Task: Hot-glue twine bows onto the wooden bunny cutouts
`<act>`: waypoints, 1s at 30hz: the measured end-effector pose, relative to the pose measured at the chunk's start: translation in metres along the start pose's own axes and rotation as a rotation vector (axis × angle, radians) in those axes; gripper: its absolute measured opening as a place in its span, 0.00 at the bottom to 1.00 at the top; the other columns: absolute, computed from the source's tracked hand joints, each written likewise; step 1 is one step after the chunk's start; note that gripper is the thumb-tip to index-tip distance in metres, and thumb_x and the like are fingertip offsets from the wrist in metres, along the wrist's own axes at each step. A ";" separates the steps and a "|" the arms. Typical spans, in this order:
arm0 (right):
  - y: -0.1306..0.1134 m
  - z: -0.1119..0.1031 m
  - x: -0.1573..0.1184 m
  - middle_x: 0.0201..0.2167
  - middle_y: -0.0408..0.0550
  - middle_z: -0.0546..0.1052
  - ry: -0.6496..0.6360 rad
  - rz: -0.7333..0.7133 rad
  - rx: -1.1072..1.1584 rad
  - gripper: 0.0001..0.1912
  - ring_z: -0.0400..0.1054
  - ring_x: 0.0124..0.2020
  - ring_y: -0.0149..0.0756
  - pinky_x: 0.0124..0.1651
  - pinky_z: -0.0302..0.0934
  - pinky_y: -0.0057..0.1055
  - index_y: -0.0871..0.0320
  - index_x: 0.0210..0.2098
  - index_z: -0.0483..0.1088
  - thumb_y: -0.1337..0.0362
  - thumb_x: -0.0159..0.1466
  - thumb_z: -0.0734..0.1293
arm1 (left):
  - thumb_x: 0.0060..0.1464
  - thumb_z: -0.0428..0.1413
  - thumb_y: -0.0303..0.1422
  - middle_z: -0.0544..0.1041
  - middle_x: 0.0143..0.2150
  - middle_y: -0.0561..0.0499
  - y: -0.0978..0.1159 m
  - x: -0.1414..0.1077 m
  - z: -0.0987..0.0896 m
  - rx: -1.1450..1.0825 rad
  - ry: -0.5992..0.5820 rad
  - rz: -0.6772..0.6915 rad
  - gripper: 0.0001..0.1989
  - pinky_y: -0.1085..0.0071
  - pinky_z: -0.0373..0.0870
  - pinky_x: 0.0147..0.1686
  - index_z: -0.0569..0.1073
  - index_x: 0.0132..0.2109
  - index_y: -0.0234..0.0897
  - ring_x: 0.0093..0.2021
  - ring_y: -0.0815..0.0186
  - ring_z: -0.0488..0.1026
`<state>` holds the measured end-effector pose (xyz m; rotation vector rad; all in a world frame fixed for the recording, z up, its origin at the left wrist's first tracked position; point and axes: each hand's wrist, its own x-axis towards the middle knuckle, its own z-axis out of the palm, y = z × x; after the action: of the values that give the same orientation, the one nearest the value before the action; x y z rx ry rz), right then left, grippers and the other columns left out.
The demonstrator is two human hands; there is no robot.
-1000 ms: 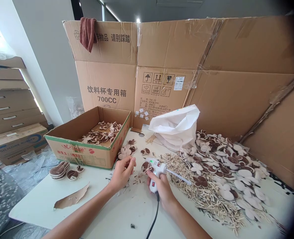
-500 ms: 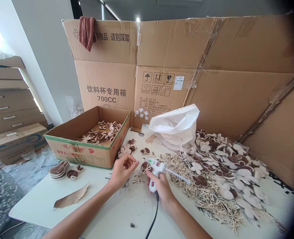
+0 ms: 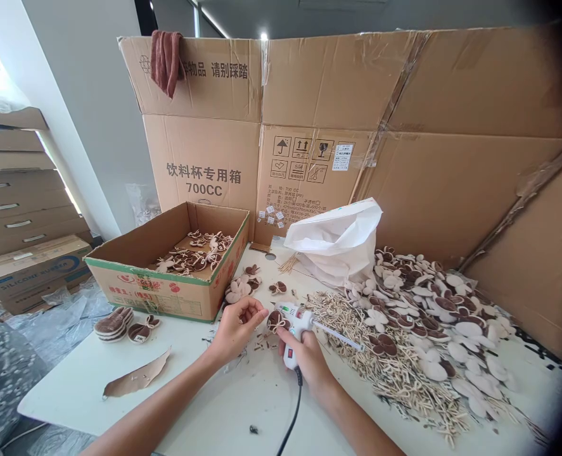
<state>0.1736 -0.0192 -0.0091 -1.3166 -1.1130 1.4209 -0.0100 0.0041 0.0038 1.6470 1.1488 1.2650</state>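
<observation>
Leftward the glue gun (image 3: 300,322) had shifted since the earlier view, its nozzle now at a brown disc tied with a pale bow (image 3: 277,322), and the left hand (image 3: 237,329) had drawn closer to it. Work this small seemed to call for a steady nozzle and the bow kept flat. The right hand (image 3: 306,356) was closed around the gun's grip. The left hand was half open with its fingers curled; whether they pinched anything small, I could not tell. The disc sat just left of the gun, above the counter (image 3: 62,399). Beyond the gun lay a heap of pale twisted strips (image 3: 385,373), then a spread of brown-and-cream discs (image 3: 442,310). Further left stood a cardboard tray (image 3: 166,297) of finished bows, with a white plastic bag (image 3: 338,244) behind the heap.
</observation>
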 end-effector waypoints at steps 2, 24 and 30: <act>-0.001 0.000 -0.001 0.17 0.44 0.72 -0.004 -0.003 -0.007 0.22 0.62 0.17 0.33 0.18 0.59 0.29 0.57 0.24 0.72 0.45 0.55 0.74 | 0.64 0.55 0.46 0.72 0.27 0.53 0.000 0.000 0.000 0.033 -0.010 0.000 0.17 0.74 0.61 0.28 0.76 0.38 0.36 0.27 0.69 0.64; 0.005 0.001 0.000 0.19 0.43 0.72 -0.055 -0.018 -0.087 0.18 0.62 0.18 0.33 0.17 0.58 0.28 0.58 0.33 0.74 0.48 0.60 0.71 | 0.67 0.50 0.46 0.70 0.23 0.55 0.006 -0.004 0.001 0.130 -0.108 0.019 0.20 0.74 0.58 0.26 0.70 0.33 0.36 0.24 0.70 0.62; 0.006 0.000 0.000 0.18 0.42 0.72 -0.050 -0.017 -0.083 0.18 0.62 0.18 0.32 0.17 0.58 0.27 0.58 0.33 0.74 0.48 0.60 0.71 | 0.68 0.50 0.45 0.69 0.23 0.56 0.004 -0.004 0.001 0.153 -0.132 0.042 0.19 0.74 0.56 0.25 0.71 0.33 0.36 0.24 0.71 0.61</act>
<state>0.1729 -0.0203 -0.0153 -1.3326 -1.2255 1.4151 -0.0086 -0.0013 0.0062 1.8469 1.1587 1.0993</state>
